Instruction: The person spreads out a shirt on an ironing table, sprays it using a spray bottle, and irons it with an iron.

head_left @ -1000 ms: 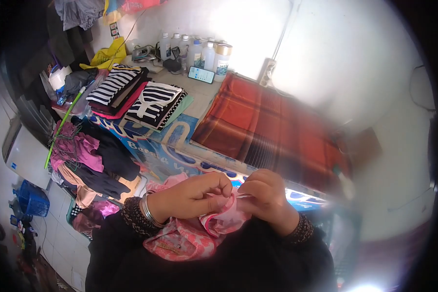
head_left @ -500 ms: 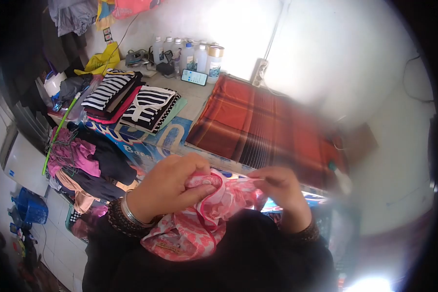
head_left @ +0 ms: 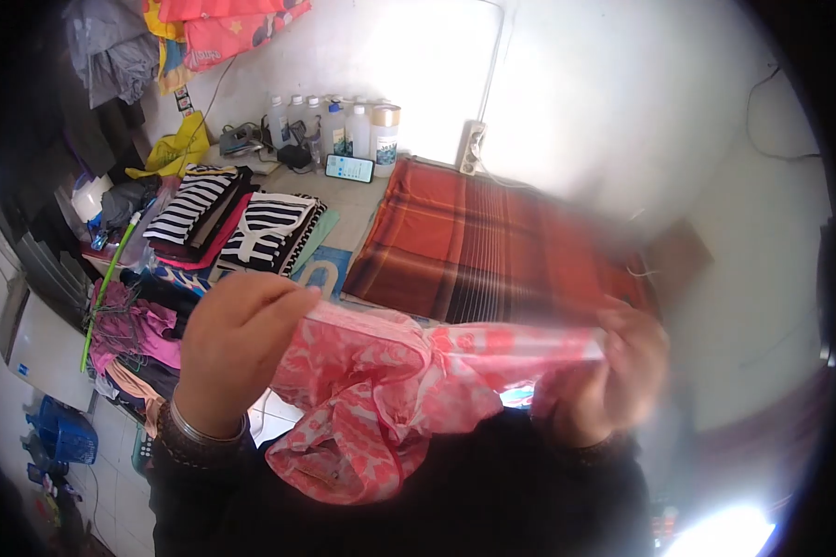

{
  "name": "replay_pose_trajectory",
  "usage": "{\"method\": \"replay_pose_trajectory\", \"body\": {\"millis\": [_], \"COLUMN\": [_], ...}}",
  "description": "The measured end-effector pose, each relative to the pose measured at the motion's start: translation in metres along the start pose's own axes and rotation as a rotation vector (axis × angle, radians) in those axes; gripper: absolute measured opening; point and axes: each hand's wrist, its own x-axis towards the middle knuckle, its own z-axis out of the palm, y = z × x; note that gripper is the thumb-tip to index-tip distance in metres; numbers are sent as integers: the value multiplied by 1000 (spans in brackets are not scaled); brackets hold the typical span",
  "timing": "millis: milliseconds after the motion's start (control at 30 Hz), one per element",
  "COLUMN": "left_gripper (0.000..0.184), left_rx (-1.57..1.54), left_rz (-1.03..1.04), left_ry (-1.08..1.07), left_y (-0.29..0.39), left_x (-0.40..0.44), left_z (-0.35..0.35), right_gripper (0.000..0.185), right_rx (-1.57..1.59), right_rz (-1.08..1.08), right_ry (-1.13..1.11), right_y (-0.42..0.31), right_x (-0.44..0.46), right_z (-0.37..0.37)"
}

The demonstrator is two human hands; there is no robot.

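Note:
Between my two hands stretches a pink-and-white patterned garment (head_left: 372, 371) with darker pink piping; its exact kind is hard to make out. My left hand (head_left: 237, 343) is closed on its left edge, thumb and fingers pinching the cloth. My right hand (head_left: 622, 371), somewhat blurred, grips the other end at the right. The top edge is pulled fairly straight, and the rest hangs in folds in front of my dark clothing. Beyond the garment, a plaid orange-brown cloth (head_left: 437, 237) covers part of the table.
Folded striped clothes (head_left: 269, 223) lie in stacks at the table's left. Behind them stand several bottles (head_left: 334, 130), a phone (head_left: 350, 168) and an iron (head_left: 241, 139). A power strip (head_left: 474, 148) hangs on the wall. A blue basket (head_left: 67, 432) is on the floor at left.
My hands have moved apart, left hand leftward and right hand rightward, drawing out the bunched garment between them. The view has shifted slightly.

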Motion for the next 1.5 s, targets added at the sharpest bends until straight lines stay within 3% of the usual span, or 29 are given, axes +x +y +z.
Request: {"method": "replay_pose_trajectory", "body": {"millis": [67,233,400,467,500,567,600,667,700,767,1033,1267,1400,1467,1500], "left_gripper": [18,22,22,19,19,19,19,18,18,15,14,9,11,15,15], "left_rx": [71,145,129,4,4,-435,-436,-776,-778,-1075,-1338,-1459,-1184,-487,-486], "left_rz": [7,-35,9,77,75,38,36,92,92,9,-196,-379,-207,83,84], "left_ry": [189,250,228,514,513,531,531,229,231,101,-20,-170,-60,212,211], "left_y": [-3,-9,-12,-15,-12,0,6,18,24,30,36,37,29,27,30], "left_x": [2,3,4,1,1,6,8,14,15,13,-5,-7,-5,-7,-5], "left_z": [-7,-9,3,7,7,10,13,21,27,44,64,67,69,61,55], "right_gripper": [29,31,27,26,25,25,26,26,26,27,24,18,20,19,17], "right_rx": [121,332,422,527,525,617,565,742,778,809,895,938,935,914,916], "right_rz": [-43,-165,-200,-156,-156,-120,-95,38,72,104,343,371,359,336,345], "right_ry": [185,374,338,337,218,-75,-19,-156,-232,-308,-363,-398,-477,-480,-482], "right_y": [-3,-7,-4,-7,-8,-3,-16,-21,-24,-26,-28,-27,-25,-24,-24], "right_x": [3,12,16,20,26,31,40,35,32,25,9,1,1,0,-2], "right_z": [4,17,10,9,9,11,25,45,51,55,51,53,52,53,54]}}
